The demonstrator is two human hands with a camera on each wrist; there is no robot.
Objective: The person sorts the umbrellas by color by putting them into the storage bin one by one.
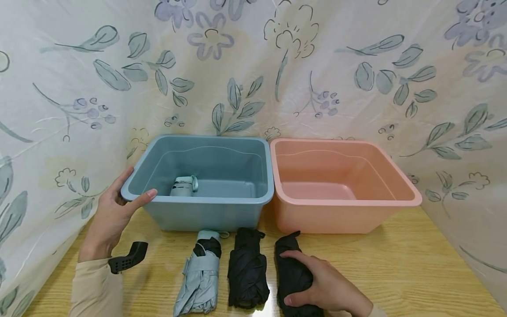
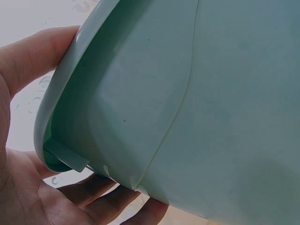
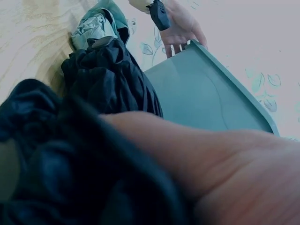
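The folded black umbrella (image 1: 292,277), a soft, matt cloth bundle, elongated and rounded, lay at the lower centre of the head view, right of a crinkled second umbrella (image 1: 247,273), also black, and a pleated pale-blue umbrella (image 1: 200,284). The right hand (image 1: 326,284) was half open, thumb and fingers curved around its sides; the left hand (image 1: 115,213) gripped the smooth rim of a blue plastic tub (image 1: 206,200) at centre left. A pink tub (image 1: 344,203) stood beside it on the wood-grained table (image 1: 420,264), before floral sheeting (image 1: 237,66).
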